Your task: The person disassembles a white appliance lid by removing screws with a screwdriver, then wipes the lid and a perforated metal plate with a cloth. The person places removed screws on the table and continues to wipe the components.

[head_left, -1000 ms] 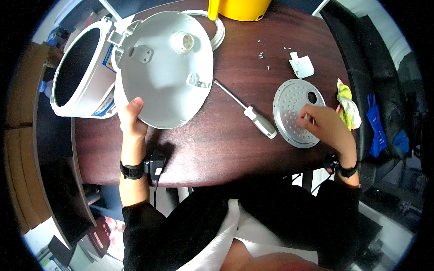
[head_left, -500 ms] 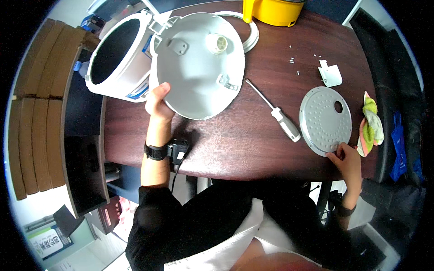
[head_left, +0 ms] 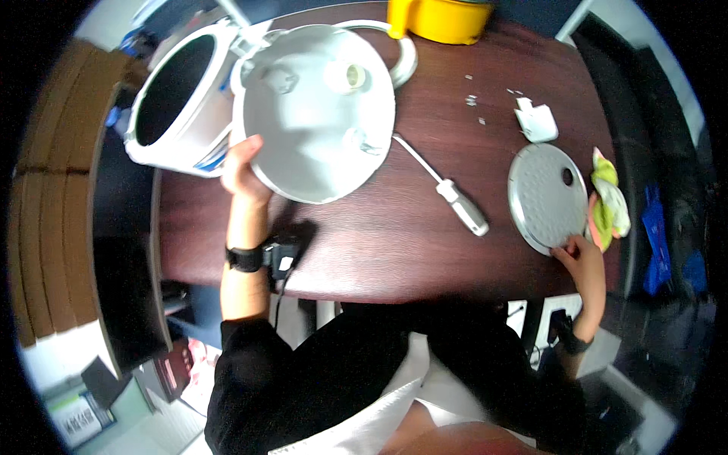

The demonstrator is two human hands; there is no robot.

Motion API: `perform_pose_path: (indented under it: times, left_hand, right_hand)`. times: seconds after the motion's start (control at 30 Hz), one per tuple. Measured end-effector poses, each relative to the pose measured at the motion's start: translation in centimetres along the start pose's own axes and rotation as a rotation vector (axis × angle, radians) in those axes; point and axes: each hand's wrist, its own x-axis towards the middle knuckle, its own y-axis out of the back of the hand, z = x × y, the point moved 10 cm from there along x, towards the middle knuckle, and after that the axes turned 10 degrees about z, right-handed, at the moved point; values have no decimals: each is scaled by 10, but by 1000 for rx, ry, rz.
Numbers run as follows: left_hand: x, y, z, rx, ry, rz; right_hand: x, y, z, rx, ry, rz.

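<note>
My left hand (head_left: 246, 173) grips the lower left rim of a round white plastic lid (head_left: 311, 136), its hollow inside facing me; the thumb lies over the edge. The lid joins at its upper left to a white bucket-like body (head_left: 186, 136) with a dark interior. On the right, my right hand (head_left: 582, 258) pinches the lower edge of a round grey metal plate (head_left: 542, 197) with small dimples and one hole. The plate's left edge seems tilted. A screwdriver (head_left: 455, 199) with a grey-white handle lies between the two hands.
A small white plastic bracket (head_left: 537, 121) lies beyond the plate, with several screws (head_left: 472, 100) to its left. A yellow-green and pink cloth (head_left: 607, 201) lies at the right. Far off are a yellow container (head_left: 447, 21) and a white ring (head_left: 407, 61). A black adapter (head_left: 282, 258) sits by my left wrist.
My view has shifted, so most things sit further left. My right hand has shifted the grey plate slightly to the right and tilted it. My left hand still holds the lid.
</note>
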Motion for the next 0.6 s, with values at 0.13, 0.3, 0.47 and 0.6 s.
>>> perform_pose_path:
  times: [0.13, 0.3, 0.47, 0.6]
  left_hand:
    - [0, 12, -15, -102, 89, 16]
    - [-1, 12, -24, -137, 129, -104]
    - [-4, 10, -15, -134, 130, -116]
    - [-8, -5, 7, 37, 18, 43]
  right_hand:
    - [2, 3, -5, 49, 30, 20]
    - [-1, 4, 1, 103, -29, 17]
    - [1, 4, -5, 84, 8, 69]
    - [-2, 0, -1, 58, -18, 21]
